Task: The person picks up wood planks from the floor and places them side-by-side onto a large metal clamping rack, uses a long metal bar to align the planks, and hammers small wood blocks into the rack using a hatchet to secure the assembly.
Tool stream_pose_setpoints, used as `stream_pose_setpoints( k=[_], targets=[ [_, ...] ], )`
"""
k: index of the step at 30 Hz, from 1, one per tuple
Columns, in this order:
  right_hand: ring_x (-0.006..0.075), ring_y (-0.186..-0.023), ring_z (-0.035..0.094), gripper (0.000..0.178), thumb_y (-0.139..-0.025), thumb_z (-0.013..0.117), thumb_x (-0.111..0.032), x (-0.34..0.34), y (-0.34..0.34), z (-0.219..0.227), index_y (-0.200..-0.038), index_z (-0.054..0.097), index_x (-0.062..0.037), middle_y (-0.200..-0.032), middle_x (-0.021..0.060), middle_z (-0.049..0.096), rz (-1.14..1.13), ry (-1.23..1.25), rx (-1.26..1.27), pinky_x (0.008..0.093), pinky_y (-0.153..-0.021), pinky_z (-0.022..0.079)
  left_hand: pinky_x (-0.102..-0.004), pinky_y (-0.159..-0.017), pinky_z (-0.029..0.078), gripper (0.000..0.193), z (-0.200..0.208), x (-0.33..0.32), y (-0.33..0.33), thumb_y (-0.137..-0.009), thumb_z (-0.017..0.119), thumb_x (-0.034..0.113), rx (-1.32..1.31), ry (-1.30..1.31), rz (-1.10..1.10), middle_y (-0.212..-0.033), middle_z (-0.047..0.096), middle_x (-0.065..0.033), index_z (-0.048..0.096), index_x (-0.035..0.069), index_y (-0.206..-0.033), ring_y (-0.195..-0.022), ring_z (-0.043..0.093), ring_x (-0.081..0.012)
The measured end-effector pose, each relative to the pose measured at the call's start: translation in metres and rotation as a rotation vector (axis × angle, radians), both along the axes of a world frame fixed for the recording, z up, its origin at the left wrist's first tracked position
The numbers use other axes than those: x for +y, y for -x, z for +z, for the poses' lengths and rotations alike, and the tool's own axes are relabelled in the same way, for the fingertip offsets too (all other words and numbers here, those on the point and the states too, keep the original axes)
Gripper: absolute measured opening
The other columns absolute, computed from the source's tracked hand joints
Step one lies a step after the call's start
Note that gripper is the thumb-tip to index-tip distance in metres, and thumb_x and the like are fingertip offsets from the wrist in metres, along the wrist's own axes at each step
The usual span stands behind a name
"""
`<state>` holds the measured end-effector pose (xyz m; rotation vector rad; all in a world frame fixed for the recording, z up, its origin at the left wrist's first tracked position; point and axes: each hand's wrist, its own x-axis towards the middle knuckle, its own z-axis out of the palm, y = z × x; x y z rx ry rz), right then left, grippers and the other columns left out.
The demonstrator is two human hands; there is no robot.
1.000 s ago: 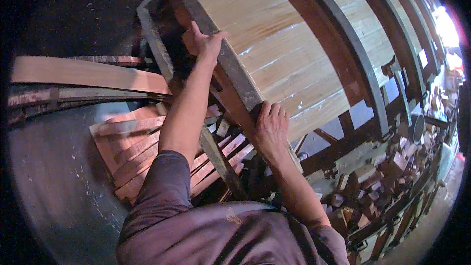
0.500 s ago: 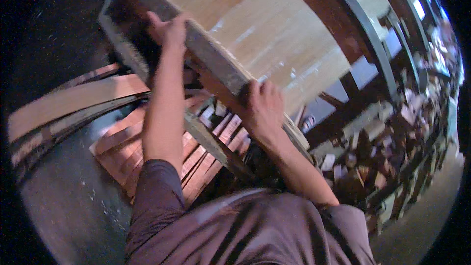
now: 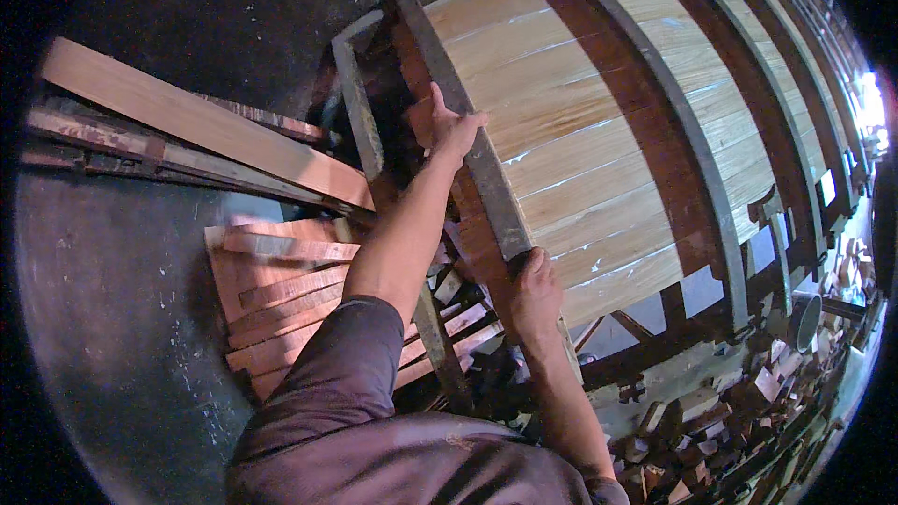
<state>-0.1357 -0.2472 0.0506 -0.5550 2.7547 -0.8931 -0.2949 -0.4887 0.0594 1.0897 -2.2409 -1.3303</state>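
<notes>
A row of pale wooden boards (image 3: 571,159) lies side by side on a rack, crossed by dark metal bars. Along the near left edge runs a long grey-brown bar (image 3: 486,182). Higher up on it is my left hand (image 3: 454,137), closed over the bar with the thumb sticking up along its outer side. Farther down, close to the boards' lower end, my right hand (image 3: 536,299) is closed on the same bar, knuckles up. The undersides of both grips are hidden.
Left of the rack lie long planks (image 3: 206,122) and a stack of reddish wood strips (image 3: 290,304). A metal frame leg (image 3: 360,108) stands beside my left arm. At lower right is a heap of wood offcuts (image 3: 692,430). Curved metal bars (image 3: 655,75) cross above the boards.
The view has turned, so the rack and both hands sit farther right and the bar looks steeper. More boards and crossbars show. Both hands remain on the bar.
</notes>
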Motion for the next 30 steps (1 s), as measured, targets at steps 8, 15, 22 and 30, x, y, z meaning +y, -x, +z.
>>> stream_pose_setpoints(
  k=[8,15,22,30],
  targets=[
    [0.0430,-0.100,0.060,0.051,-0.079,0.072,-0.020,0.007,-0.011,-0.007,-0.115,0.045,0.0052,-0.113,0.0229,0.056,-0.004,-0.011,0.031,0.0486,-0.082,0.053,-0.0365,-0.116,0.035,0.125,0.002,0.004,-0.004,-0.065,0.081,0.015,-0.151,0.090,-0.043,-0.157,0.035,-0.0236,0.001,0.005,-0.161,-0.142,0.040,-0.0326],
    [0.0401,-0.117,0.060,0.065,-0.086,0.059,-0.014,0.015,-0.006,-0.046,-0.143,0.037,0.0104,-0.135,0.0272,0.055,0.086,-0.137,0.058,0.0481,-0.099,0.050,-0.0368,-0.124,0.018,0.116,-0.007,0.062,-0.047,-0.077,0.076,0.030,-0.295,0.072,-0.075,-0.167,0.010,-0.0217,-0.001,0.005,-0.161,-0.155,0.012,-0.0343],
    [0.0439,-0.127,0.049,0.067,-0.081,0.068,-0.016,0.092,-0.090,0.081,-0.141,0.042,0.0010,-0.139,0.0270,0.050,0.176,0.078,0.178,0.0505,-0.112,0.038,-0.0398,-0.121,0.025,0.095,-0.037,0.180,-0.234,-0.084,0.069,0.027,0.079,-0.244,-0.250,-0.161,0.026,-0.0278,0.017,0.000,-0.159,-0.149,0.028,-0.0393],
    [0.0381,-0.116,0.061,0.045,-0.078,0.067,0.003,0.358,-0.286,0.083,-0.122,0.064,-0.0040,-0.123,0.0177,0.065,-0.280,0.171,-0.097,0.0439,-0.101,0.049,-0.0447,-0.111,0.037,0.055,0.035,0.318,-0.383,-0.081,0.072,0.007,0.145,0.343,-0.799,-0.136,0.055,-0.0213,0.054,-0.006,-0.131,-0.129,0.048,-0.0389]
  ],
)
